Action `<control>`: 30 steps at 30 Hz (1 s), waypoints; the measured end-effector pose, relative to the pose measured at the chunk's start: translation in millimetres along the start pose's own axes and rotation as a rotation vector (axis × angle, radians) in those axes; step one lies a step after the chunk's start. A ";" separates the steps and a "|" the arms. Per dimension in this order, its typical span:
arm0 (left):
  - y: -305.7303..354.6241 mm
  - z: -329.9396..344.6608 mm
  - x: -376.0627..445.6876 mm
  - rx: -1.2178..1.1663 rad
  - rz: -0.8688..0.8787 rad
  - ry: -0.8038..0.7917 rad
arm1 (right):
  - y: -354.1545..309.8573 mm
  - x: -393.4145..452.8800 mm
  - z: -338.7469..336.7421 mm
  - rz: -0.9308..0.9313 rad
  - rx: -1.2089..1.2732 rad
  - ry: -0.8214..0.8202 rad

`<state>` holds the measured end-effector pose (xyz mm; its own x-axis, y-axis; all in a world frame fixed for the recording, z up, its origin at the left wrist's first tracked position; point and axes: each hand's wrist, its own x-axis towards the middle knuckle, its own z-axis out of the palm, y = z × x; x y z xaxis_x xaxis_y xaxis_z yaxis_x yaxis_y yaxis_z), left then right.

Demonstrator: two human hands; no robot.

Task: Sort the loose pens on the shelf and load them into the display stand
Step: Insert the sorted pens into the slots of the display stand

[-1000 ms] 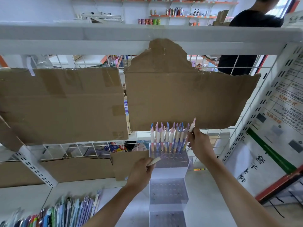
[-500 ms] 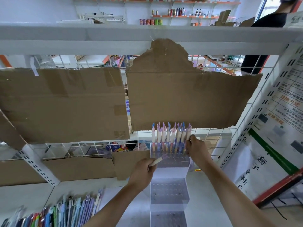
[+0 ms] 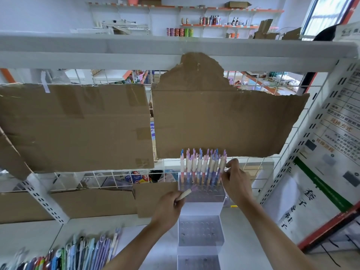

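A clear stepped display stand (image 3: 200,228) sits on the white shelf, its top tier holding a row of several upright pastel pens (image 3: 202,168). My left hand (image 3: 167,210) grips a cream pen with a purple tip (image 3: 186,193), angled toward the top tier's front holes. My right hand (image 3: 234,182) is just right of the row, fingers relaxed and spread beside the rightmost pen, holding nothing. Loose pens (image 3: 78,252) lie in a pile at the lower left of the shelf.
Brown cardboard sheets (image 3: 224,121) hang on the wire grid behind the stand. A white shelf beam (image 3: 175,49) runs overhead. A printed poster (image 3: 331,152) covers the right upright. The stand's two lower tiers show rows of holes without pens.
My right hand set its pen into the right end of the top row and let go, then drew slightly away. My left hand has held its pen nearly still.
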<state>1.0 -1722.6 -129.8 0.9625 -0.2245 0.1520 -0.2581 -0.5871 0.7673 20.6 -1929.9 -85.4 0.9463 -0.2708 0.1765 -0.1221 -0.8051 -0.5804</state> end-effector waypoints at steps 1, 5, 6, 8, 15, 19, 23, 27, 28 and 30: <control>0.7 0.3 -0.5 0.009 0.006 -0.006 | -3.1 -1.5 -3.0 -0.042 -0.018 0.034; 1.0 2.3 -2.0 0.041 0.024 -0.027 | -15.3 -3.4 -11.9 -0.180 -0.077 0.070; 1.1 2.6 -2.1 0.039 0.019 -0.029 | -17.2 -3.9 -13.3 -0.184 -0.094 0.061; 1.6 2.8 -1.7 0.037 0.015 -0.030 | -19.1 -4.6 -15.6 -0.164 -0.114 0.047; 1.8 1.8 -2.1 0.012 -0.010 -0.031 | -15.2 -5.8 -21.4 -0.149 -0.111 0.068; 2.9 3.4 -3.0 -0.032 -0.047 -0.046 | -17.3 -9.4 -21.5 -0.148 -0.058 0.087; 4.7 7.2 -1.8 -0.150 -0.076 -0.094 | -19.0 -21.6 -13.1 -0.189 0.132 0.005; 9.6 8.0 -2.7 -0.128 -0.006 -0.148 | -29.2 -43.9 10.1 -0.218 0.310 -0.377; 9.3 8.0 -2.6 -0.087 0.020 -0.154 | -31.7 -47.6 16.8 -0.204 0.332 -0.401; 6.6 7.1 -2.0 -0.006 0.064 -0.151 | -36.4 -49.5 26.3 -0.142 0.355 -0.388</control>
<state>-3.2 -1731.5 -129.5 0.9205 -0.3762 0.1058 -0.3178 -0.5630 0.7629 -13.8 -1873.3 -94.0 0.9953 0.0969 0.0055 0.0603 -0.5735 -0.8170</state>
